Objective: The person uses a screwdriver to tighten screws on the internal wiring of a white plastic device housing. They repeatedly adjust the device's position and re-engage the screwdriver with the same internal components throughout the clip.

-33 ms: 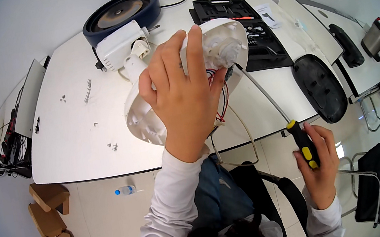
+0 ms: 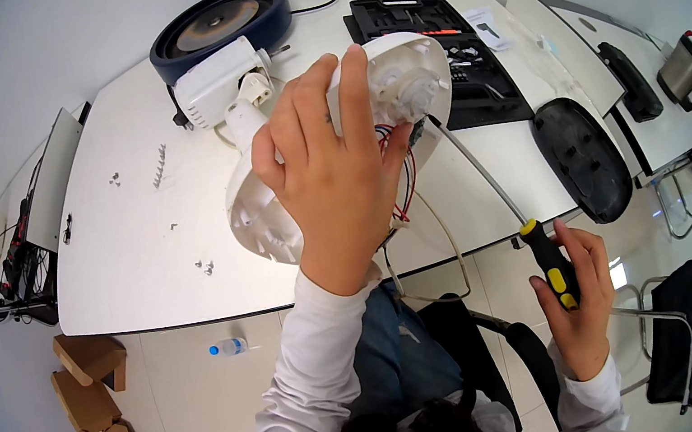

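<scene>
My left hand (image 2: 324, 165) grips an open white plastic appliance housing (image 2: 259, 217) and tilts it up over the table, fingers over its upper edge. Red and dark wires (image 2: 410, 182) hang out beside my left thumb. A pale round part (image 2: 417, 92) sits inside the housing's right end. In my right hand (image 2: 581, 296) is a screwdriver (image 2: 547, 260) with a black and yellow handle; its long shaft reaches up to the housing near the thumb. The exact contact of its tip cannot be made out. Behind my left hand lies a white motor-like unit (image 2: 216, 82).
A dark blue round appliance (image 2: 160, 59) stands at the back. An open black tool case (image 2: 489, 114) lies back right, with a black oval cover (image 2: 584, 162) nearer. Small screws (image 2: 160, 166) lie on the table's left. A bottle (image 2: 229, 347) and cardboard boxes (image 2: 89, 401) are on the floor.
</scene>
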